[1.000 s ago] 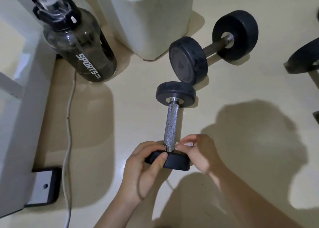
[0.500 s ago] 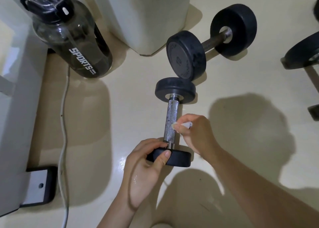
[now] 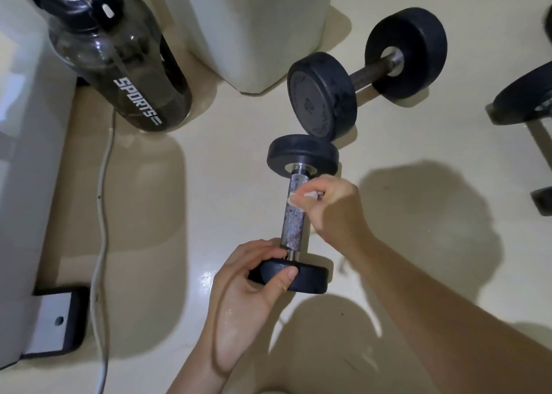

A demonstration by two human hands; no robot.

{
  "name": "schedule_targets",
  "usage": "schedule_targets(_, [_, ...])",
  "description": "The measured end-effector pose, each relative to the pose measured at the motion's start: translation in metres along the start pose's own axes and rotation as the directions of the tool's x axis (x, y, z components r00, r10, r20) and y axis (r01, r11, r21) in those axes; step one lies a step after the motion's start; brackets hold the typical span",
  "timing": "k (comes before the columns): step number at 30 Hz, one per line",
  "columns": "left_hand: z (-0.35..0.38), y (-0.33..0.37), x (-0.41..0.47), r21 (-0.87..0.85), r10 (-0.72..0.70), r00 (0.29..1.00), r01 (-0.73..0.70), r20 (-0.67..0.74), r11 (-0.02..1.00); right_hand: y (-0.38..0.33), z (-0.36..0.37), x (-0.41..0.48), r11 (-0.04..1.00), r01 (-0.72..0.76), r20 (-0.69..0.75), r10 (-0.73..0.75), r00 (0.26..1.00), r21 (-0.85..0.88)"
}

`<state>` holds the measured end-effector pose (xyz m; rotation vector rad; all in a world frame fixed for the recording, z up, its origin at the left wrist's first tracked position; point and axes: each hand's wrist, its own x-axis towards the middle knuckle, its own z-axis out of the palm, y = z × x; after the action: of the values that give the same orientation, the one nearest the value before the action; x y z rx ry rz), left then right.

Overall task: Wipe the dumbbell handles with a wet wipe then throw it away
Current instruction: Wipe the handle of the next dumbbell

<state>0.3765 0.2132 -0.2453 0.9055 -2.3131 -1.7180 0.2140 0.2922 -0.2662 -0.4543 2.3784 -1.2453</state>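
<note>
A small dumbbell (image 3: 294, 226) with black weights and a knurled metal handle lies on the cream floor, its handle pointing away from me. My left hand (image 3: 254, 286) grips its near black weight, thumb on the rim. My right hand (image 3: 328, 205) pinches a white wet wipe (image 3: 309, 195) against the upper part of the handle, just below the far weight. Only a small strip of the wipe shows between the fingers. A second, larger dumbbell (image 3: 361, 80) lies behind, its near weight close to the small one's far weight.
A dark "SPORTS" water bottle (image 3: 125, 74) stands at the back left. A white bin (image 3: 254, 26) stands behind the dumbbells. A white cable (image 3: 101, 214) runs down the floor at left beside white furniture (image 3: 27, 184). More black weights (image 3: 525, 98) lie at the right edge.
My right hand with the wipe has slid up the handle from the near weight to just below the far weight. My left hand has kept its hold on the near weight.
</note>
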Motion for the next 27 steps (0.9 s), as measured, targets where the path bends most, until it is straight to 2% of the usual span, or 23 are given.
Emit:
schedule_targets(2, [0.0, -0.002, -0.002, -0.016, -0.001, 1.0, 0.001, 0.007, 1.0, 0.003, 0.003, 0.003, 0.999, 0.023, 0.024, -0.024, 0.999, 0.045])
schedule_targets(6, [-0.004, -0.009, -0.006, -0.166, -0.058, 0.998, 0.056, -0.011, 0.985, 0.009, -0.003, -0.034, 1.0, -0.011, 0.323, 0.018, 0.946, -0.021])
schedule_targets(10, [0.002, -0.008, -0.009, -0.108, -0.025, 0.999, 0.023, -0.019, 0.994, 0.007, -0.022, -0.035, 0.988, 0.062, 0.435, 0.006, 0.9, -0.142])
schedule_targets(12, [0.004, -0.003, -0.008, -0.071, 0.004, 1.0, -0.004, -0.008, 0.997, 0.001, -0.024, -0.027, 0.983, 0.075, 0.34, -0.013, 0.94, -0.17])
schedule_targets(14, [0.004, 0.0, -0.006, -0.003, 0.034, 0.999, -0.034, 0.013, 0.999, -0.005, -0.022, -0.005, 0.978, 0.082, 0.055, -0.073, 0.996, -0.193])
schedule_targets(15, [0.005, 0.0, -0.005, 0.028, 0.051, 0.998, -0.052, 0.046, 0.998, -0.008, -0.02, 0.007, 0.977, 0.078, -0.044, -0.088, 0.995, -0.201])
schedule_targets(16, [0.005, 0.001, -0.005, 0.06, 0.071, 0.994, -0.076, 0.089, 0.995, -0.01, -0.019, 0.014, 0.975, 0.095, -0.065, -0.11, 0.992, -0.202])
schedule_targets(19, [0.001, 0.001, -0.004, 0.168, 0.12, 0.978, -0.149, 0.173, 0.974, 0.002, -0.014, 0.002, 0.908, 0.223, 0.061, -0.216, 0.974, -0.355])
schedule_targets(22, [0.007, 0.002, -0.002, 0.178, 0.087, 0.976, -0.123, 0.198, 0.976, 0.002, -0.023, -0.025, 0.873, 0.244, 0.294, -0.123, 0.948, -0.423])
schedule_targets(23, [0.01, 0.002, -0.001, 0.18, 0.086, 0.976, -0.123, 0.2, 0.976, -0.001, -0.023, -0.018, 0.871, 0.262, 0.303, -0.139, 0.943, -0.415])
schedule_targets(26, [0.014, 0.0, -0.001, 0.215, 0.111, 0.972, -0.156, 0.207, 0.964, -0.007, -0.018, 0.019, 0.913, 0.304, 0.19, -0.259, 0.947, -0.271])
schedule_targets(27, [0.014, -0.001, -0.002, 0.224, 0.118, 0.971, -0.164, 0.206, 0.961, -0.008, -0.015, 0.019, 0.884, 0.347, 0.219, -0.288, 0.932, -0.314])
